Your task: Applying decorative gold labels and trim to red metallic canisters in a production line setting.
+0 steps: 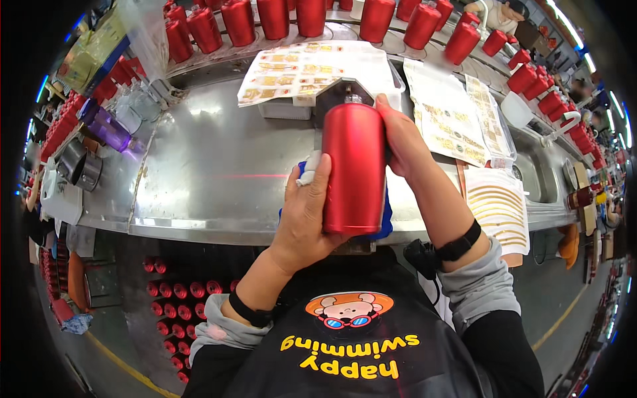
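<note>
Both hands clasp a red metal cylindrical bottle: left hand (305, 212) beside it, right hand (403, 142) behind.

Bare steel table (219, 166) left free; sticker sheets (312, 69), red cups (272, 16) crowd rear.

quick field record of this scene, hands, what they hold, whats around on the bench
left hand: left hand grips the side of the red bottle, white wrap on a finger
right hand: right hand holds the bottle's upper far side
bottle position: upright over a blue pad at the bench edge
surface: metal bench
behind: sticker sheets, row of red bottles
right: curved gold sticker sheet
</note>
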Tool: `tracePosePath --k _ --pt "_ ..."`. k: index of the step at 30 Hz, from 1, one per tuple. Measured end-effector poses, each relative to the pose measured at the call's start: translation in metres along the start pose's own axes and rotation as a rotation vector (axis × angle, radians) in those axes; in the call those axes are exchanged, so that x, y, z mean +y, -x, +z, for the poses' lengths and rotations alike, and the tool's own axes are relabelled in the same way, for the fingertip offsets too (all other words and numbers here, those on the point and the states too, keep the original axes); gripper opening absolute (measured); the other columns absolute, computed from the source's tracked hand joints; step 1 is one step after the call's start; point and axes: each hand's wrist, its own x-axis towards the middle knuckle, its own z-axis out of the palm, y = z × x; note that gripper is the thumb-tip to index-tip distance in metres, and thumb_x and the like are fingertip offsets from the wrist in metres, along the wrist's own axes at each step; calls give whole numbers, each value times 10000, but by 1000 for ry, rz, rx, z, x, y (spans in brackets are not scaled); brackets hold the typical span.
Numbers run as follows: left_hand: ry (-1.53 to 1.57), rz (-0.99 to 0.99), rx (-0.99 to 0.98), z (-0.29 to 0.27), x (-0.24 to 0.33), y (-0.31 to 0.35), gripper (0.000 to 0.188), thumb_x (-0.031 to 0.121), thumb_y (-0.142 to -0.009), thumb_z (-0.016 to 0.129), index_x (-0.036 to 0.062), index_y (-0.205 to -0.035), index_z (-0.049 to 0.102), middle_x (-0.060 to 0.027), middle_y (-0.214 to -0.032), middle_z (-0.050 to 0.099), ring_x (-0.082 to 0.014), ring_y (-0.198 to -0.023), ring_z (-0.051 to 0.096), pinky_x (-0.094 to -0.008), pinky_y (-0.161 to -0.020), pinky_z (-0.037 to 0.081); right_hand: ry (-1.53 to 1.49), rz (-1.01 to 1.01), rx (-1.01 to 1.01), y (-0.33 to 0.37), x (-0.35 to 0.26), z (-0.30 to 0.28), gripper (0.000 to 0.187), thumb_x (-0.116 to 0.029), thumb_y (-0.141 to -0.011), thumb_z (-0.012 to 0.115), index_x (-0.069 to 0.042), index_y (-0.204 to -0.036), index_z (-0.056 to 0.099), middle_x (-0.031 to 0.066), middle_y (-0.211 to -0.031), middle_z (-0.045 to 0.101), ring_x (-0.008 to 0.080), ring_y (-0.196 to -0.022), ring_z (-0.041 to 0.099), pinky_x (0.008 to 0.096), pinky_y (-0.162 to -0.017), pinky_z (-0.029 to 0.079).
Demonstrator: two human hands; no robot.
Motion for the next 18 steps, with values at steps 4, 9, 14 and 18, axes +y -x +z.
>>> tracePosePath --k 4,9,14,18 --pt "-72 -39 32 5 -7 -9 1059 440 -761 767 -43 -1497 180 -124 -1117 635 -293 -1001 606 -563 -1061 258 63 -39 -18 -20 2 -6 463 -472 -1004 453 -45 -1050 625 67 -937 659 148 -785 611 305 -683 523" --pt "-114 -81 -14 -9 -10 -11 1036 417 -755 775 -36 -1493 206 -119 -1057 639 -290 -927 608 -569 -1051 273 697 -172 -123 -21 -42 -17 314 -322 -993 501 -100 -1147 661 41 -1021 672 134 -898 579 298 -745 499" --pt "4 -66 -54 -3 -16 -15 1005 307 -726 811 -35 -1480 242 -192 -1206 565 -378 -1088 540 -541 -1046 312 1818 -753 -272 -158 -69 -54 422 -29 -906 457 -114 -1295 597 117 -1270 571 261 -1124 556 399 -894 490" --pt "-20 -86 -62 -6 -15 -19 1013 267 -709 835 -65 -1461 242 -262 -1331 500 -463 -1237 470 -513 -1023 347 2001 -467 -407 -182 -63 -23 614 51 -827 455 -286 -1323 587 108 -1476 362 361 -1273 428 450 -1022 440"
